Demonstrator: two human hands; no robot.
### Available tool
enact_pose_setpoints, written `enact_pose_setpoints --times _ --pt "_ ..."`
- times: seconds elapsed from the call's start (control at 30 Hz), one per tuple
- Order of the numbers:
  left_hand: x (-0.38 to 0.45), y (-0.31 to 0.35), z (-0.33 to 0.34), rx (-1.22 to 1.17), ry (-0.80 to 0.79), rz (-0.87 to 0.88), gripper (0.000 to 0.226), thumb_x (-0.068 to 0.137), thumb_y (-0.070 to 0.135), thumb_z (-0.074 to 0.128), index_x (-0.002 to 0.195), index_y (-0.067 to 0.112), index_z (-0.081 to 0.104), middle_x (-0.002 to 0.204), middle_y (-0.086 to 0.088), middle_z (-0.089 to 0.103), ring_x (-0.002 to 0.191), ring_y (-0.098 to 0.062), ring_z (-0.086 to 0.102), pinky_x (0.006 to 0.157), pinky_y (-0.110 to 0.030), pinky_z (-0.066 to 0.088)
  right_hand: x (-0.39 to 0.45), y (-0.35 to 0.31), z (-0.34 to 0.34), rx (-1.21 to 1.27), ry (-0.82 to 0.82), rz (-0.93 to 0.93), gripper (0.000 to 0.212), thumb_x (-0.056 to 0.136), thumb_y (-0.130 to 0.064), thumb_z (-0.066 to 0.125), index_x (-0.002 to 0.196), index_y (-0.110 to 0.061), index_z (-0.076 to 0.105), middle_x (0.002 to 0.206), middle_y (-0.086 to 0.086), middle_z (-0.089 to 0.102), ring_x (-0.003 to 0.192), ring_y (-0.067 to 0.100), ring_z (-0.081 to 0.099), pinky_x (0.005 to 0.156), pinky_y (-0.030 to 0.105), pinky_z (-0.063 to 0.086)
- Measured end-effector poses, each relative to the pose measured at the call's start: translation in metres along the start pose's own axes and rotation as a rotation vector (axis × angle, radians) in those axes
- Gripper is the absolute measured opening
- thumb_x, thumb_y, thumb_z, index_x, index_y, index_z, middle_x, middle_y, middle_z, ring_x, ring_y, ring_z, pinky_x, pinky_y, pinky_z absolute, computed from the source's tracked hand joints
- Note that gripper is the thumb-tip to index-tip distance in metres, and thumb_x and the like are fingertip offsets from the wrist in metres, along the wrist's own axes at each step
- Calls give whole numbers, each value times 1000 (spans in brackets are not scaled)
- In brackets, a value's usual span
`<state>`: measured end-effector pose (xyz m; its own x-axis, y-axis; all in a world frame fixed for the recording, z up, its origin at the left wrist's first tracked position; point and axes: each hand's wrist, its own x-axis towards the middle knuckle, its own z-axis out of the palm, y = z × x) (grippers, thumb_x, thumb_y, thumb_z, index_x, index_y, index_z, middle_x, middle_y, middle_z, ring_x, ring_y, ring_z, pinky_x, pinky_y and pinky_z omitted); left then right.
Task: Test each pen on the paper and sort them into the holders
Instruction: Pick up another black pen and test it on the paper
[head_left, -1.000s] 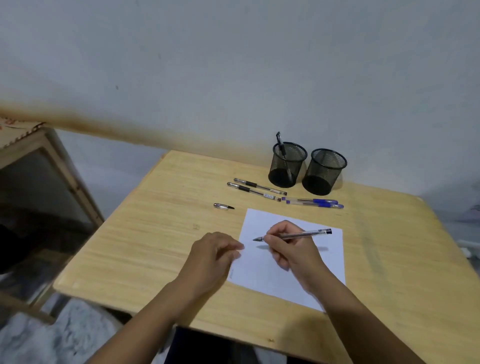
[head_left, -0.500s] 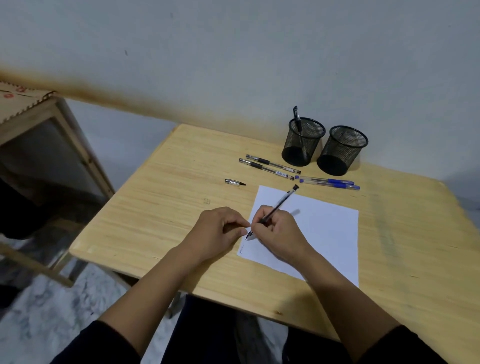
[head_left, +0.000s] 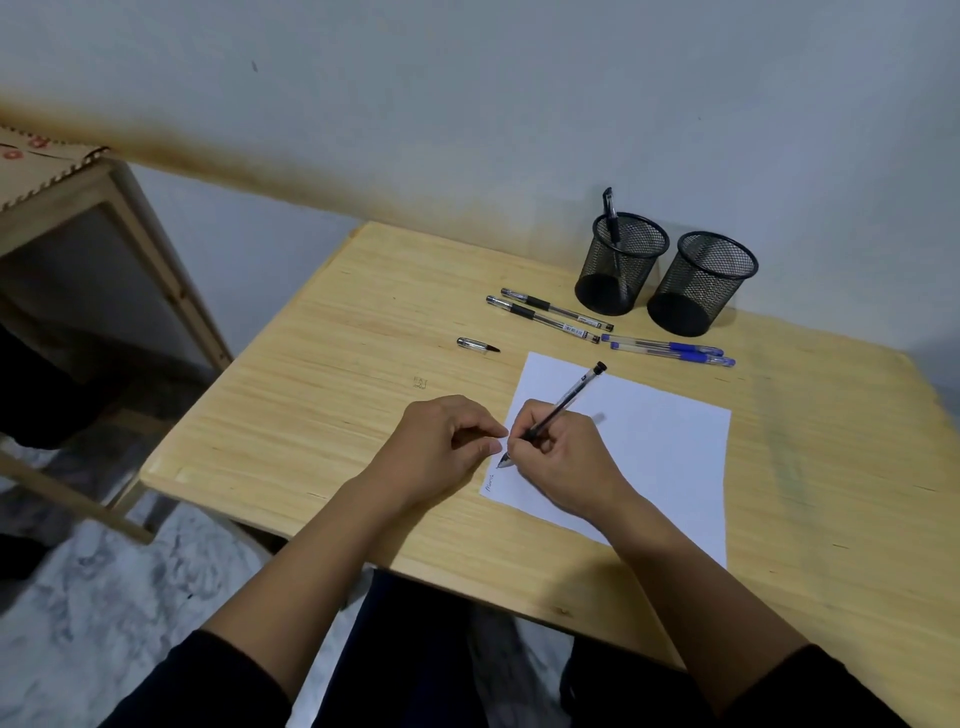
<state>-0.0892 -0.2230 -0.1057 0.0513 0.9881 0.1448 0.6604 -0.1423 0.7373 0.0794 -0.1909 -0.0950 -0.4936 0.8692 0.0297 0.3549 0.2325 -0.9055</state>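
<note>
My right hand (head_left: 563, 460) grips a black pen (head_left: 569, 397) with its tip on the left edge of the white paper (head_left: 654, 447), just above a small scribble. Resting on the table beside the paper's left edge is my left hand (head_left: 441, 447), curled with nothing visible in it. Two black pens (head_left: 550, 314) and two blue pens (head_left: 670, 351) lie between the paper and two black mesh holders. The left holder (head_left: 621, 265) has one black pen standing in it. The right holder (head_left: 701, 283) looks empty. A loose pen cap (head_left: 477, 344) lies on the table to the left.
The wooden table (head_left: 337, 395) stands against a grey wall. Another wooden piece of furniture (head_left: 78, 208) stands to the left across a gap of floor. My legs are under the table's near edge.
My right hand turned the pen from lying level above the paper to tip-down at the paper's left edge. The view shifted closer and to the left. My left hand stayed put.
</note>
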Motion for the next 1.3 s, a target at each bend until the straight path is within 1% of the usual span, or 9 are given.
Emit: enact_pose_setpoints --times 0.1,0.2,0.37,0.57,0.63,0.83,1.0,1.17,1.3 --pt "0 -1 0 5 0 6 16 78 23 71 94 24 73 97 7 69 87 -2 59 75 2 35 0 1 0 11 -8 -5 12 79 -19 59 73 -8 60 51 -9 49 44 7 38 46 18 32" --pt "0 0 0 6 -1 8 16 78 23 71 94 24 73 97 7 69 88 -2 60 75 2 36 1 3 0 -8 1 9 9 83 -10 58 75 -7 60 55 -1 51 45 7 39 47 19 33" --pt "0 0 0 18 9 17 15 78 23 71 94 23 73 97 6 70 88 -3 60 75 0 38 1 1 1 -51 19 9 8 83 -11 59 77 -7 61 68 17 59 54 11 45 52 24 38" --pt "-1 0 1 14 12 11 15 79 23 70 94 23 73 98 6 70 89 -3 61 75 0 38 1 2 2 -52 39 7 13 81 -20 60 78 -8 61 71 20 60 58 17 48 54 27 39" --pt "0 1 1 14 12 12 16 79 22 70 94 23 73 98 6 70 88 -2 60 75 0 38 1 2 3 -54 52 8 17 78 -25 59 78 -8 61 70 20 60 58 16 48 53 26 39" --pt "-1 1 1 10 15 13 16 79 21 70 94 22 73 99 5 70 90 -5 61 78 -6 42 0 1 2 -61 63 3 8 83 -13 60 79 -6 60 69 20 60 55 12 46 52 24 38" --pt "-1 0 2 -2 20 17 15 79 19 70 93 22 73 97 6 70 89 -3 61 77 -2 40 0 0 3 -61 77 16 10 81 -17 58 78 -7 59 65 20 58 51 10 43 49 23 36" --pt "0 -2 2 -1 15 17 15 79 20 70 94 23 73 98 6 69 90 -4 61 79 -5 42 0 0 3 -43 84 21 7 83 -9 57 77 -7 58 59 7 53 47 5 41 46 16 34" --pt "-1 -2 2 7 27 22 14 80 20 69 94 23 73 97 6 70 88 -4 61 76 -1 39 0 -1 3 -39 88 9 6 84 -8 57 78 -5 58 60 8 54 48 5 42 46 13 34"
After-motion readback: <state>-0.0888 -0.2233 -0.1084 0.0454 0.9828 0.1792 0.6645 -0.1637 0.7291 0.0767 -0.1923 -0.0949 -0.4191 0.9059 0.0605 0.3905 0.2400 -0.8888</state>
